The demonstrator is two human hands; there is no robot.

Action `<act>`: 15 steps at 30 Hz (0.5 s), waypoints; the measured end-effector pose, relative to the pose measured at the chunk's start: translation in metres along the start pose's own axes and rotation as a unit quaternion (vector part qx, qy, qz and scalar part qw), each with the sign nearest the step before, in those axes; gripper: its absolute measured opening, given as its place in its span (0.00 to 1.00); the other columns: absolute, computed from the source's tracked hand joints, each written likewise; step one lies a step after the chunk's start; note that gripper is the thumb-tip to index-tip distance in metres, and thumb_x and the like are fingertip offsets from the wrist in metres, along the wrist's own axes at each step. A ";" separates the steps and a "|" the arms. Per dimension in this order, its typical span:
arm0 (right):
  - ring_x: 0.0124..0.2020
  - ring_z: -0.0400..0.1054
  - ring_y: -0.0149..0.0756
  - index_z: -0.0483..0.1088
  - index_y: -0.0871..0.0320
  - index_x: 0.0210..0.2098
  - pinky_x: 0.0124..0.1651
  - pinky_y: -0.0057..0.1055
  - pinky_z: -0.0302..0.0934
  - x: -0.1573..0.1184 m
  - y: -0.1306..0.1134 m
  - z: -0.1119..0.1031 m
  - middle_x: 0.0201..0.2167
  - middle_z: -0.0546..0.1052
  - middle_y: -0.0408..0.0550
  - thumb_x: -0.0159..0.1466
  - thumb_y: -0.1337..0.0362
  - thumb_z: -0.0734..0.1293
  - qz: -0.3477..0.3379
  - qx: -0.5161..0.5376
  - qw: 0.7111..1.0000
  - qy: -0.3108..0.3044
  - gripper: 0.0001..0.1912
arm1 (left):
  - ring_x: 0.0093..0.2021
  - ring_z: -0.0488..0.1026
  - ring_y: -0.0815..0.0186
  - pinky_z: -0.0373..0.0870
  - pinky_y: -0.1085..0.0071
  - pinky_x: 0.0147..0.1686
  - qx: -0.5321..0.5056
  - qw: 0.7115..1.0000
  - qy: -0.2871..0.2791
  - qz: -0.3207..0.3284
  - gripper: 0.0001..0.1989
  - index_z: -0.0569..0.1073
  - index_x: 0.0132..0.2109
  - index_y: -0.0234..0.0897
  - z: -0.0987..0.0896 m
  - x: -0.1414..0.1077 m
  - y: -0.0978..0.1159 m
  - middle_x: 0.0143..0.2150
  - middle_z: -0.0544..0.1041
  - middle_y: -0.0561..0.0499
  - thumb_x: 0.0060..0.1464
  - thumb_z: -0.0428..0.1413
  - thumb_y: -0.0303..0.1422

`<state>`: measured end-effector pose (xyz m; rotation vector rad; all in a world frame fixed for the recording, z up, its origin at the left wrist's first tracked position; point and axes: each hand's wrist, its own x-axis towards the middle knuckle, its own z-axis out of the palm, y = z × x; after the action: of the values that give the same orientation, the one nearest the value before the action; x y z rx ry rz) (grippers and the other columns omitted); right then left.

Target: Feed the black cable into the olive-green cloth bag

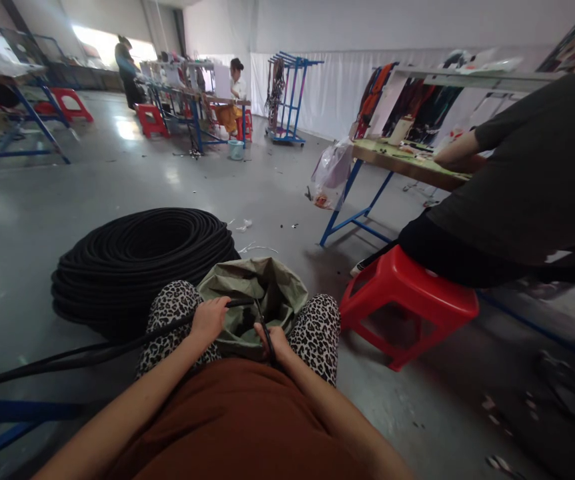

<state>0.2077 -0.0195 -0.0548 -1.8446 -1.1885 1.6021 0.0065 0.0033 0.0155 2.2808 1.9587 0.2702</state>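
My left hand is closed around black cords, which run in from the lower left across my left knee. A short end of cord sticks out past my fingers to the right, over an open green sack between my knees. In my right hand are dark scissors, their blades pointing up and touching or close to the cord end. Dark contents inside the sack are too dim to make out. A large coil of black cord lies on the floor beyond my left knee.
On the right, a person in dark clothes sits on a red stool at a worktable with a plastic bag hanging from it. A blue rack and two more people are farther back. Blue bars cross the lower left.
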 end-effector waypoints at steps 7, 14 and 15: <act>0.13 0.61 0.28 0.65 0.59 0.26 0.19 0.24 0.60 0.012 0.006 0.006 0.15 0.66 0.40 0.66 0.49 0.64 0.028 0.106 0.994 -0.014 0.22 | 0.47 0.77 0.59 0.68 0.65 0.47 -0.028 0.999 0.011 -0.020 0.14 0.73 0.51 0.37 -0.003 0.001 0.003 0.48 0.80 0.44 0.61 0.48 0.30; 0.16 0.63 0.27 0.66 0.60 0.28 0.21 0.23 0.59 0.012 0.008 0.006 0.19 0.69 0.41 0.65 0.48 0.66 -0.006 0.111 0.993 -0.032 0.21 | 0.47 0.77 0.59 0.69 0.66 0.48 -0.033 0.999 0.021 -0.031 0.15 0.72 0.52 0.37 -0.002 0.002 0.002 0.48 0.81 0.45 0.61 0.47 0.32; 0.17 0.64 0.27 0.66 0.60 0.28 0.22 0.23 0.59 0.011 0.007 0.006 0.19 0.69 0.41 0.65 0.48 0.66 -0.018 0.101 0.994 -0.033 0.21 | 0.47 0.77 0.59 0.69 0.66 0.48 -0.034 0.999 0.021 -0.032 0.15 0.72 0.52 0.37 -0.002 0.002 0.002 0.48 0.81 0.45 0.62 0.47 0.32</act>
<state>0.2045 -0.0160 -0.0681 -1.6462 -1.0371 1.7082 0.0084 0.0048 0.0184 2.1823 2.0064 0.3743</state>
